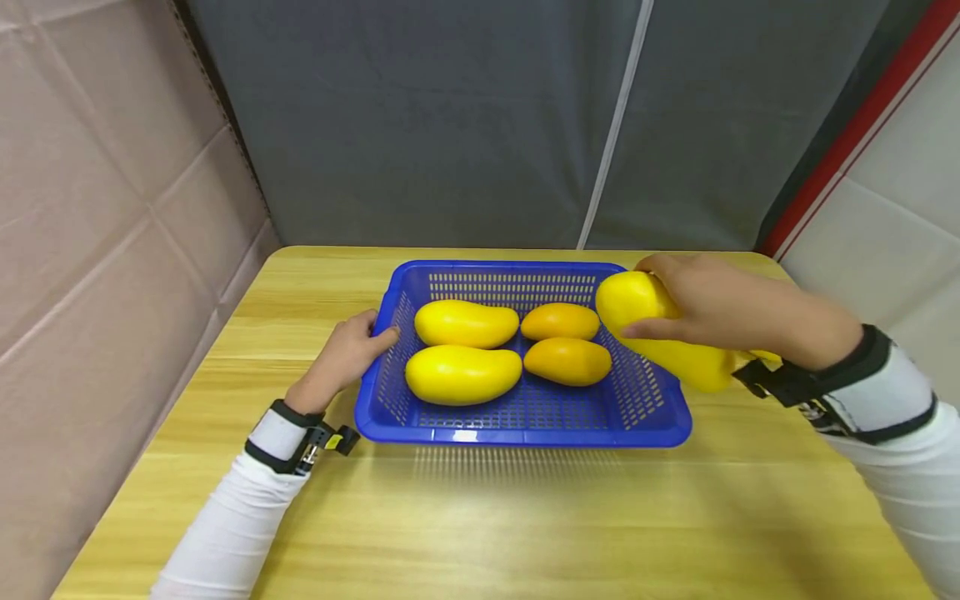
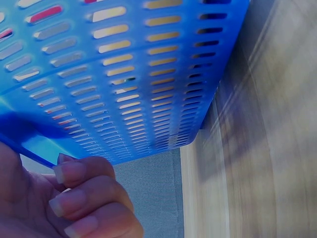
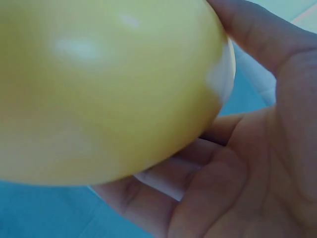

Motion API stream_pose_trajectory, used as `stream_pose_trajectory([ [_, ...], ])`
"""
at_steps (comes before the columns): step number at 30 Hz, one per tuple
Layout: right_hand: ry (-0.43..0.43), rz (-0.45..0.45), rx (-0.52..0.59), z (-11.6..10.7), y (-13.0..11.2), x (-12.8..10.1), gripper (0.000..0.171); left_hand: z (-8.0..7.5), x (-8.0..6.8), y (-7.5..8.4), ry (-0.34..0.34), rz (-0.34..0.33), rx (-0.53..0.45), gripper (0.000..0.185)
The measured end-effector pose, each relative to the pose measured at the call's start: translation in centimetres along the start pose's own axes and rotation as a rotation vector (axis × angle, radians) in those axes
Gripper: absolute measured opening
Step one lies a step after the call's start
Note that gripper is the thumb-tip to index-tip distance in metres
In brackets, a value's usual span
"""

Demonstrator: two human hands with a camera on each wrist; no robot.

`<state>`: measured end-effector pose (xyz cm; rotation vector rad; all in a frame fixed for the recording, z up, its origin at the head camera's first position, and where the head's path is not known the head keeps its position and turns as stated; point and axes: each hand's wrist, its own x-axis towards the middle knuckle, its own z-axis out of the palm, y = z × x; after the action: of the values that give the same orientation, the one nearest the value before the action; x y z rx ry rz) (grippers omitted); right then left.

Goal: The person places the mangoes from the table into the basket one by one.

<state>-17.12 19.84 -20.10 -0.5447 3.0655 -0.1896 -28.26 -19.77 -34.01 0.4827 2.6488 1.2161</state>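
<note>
A blue slotted plastic basket (image 1: 525,436) stands on the wooden table, tilted slightly in view. Inside it lie two large yellow mangoes (image 1: 463,375) on the left and two smaller orange-yellow mangoes (image 1: 567,362) on the right. The left hand (image 1: 347,350) grips the basket's left rim; its curled fingers (image 2: 94,198) show below the basket wall in the left wrist view. Over the basket's right end, the right hand (image 1: 712,300) holds another large yellow mango (image 1: 630,300), thumb on one side and fingers on the other. That mango (image 3: 114,94) fills much of the right wrist view.
The wooden table (image 1: 480,525) extends in front of the basket and to both sides. A dark grey curtain (image 1: 420,133) hangs behind it. Pale padded panels (image 1: 97,208) border the left, and a white wall with a red strip (image 1: 862,142) borders the right.
</note>
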Motion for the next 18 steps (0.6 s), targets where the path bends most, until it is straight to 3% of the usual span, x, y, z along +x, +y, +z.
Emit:
stream_pose_trajectory([
  [7, -0.027, -0.105, 0.012, 0.4, -2.2, 1.3, 0.071, 0.0, 0.0, 0.1, 0.002, 0.006, 0.009, 0.037],
  [18, -0.115, -0.17, -0.033, 0.9, -5.5, 3.3, 0.07, 0.0, -0.1, 0.1, 0.009, 0.009, 0.016, 0.038],
])
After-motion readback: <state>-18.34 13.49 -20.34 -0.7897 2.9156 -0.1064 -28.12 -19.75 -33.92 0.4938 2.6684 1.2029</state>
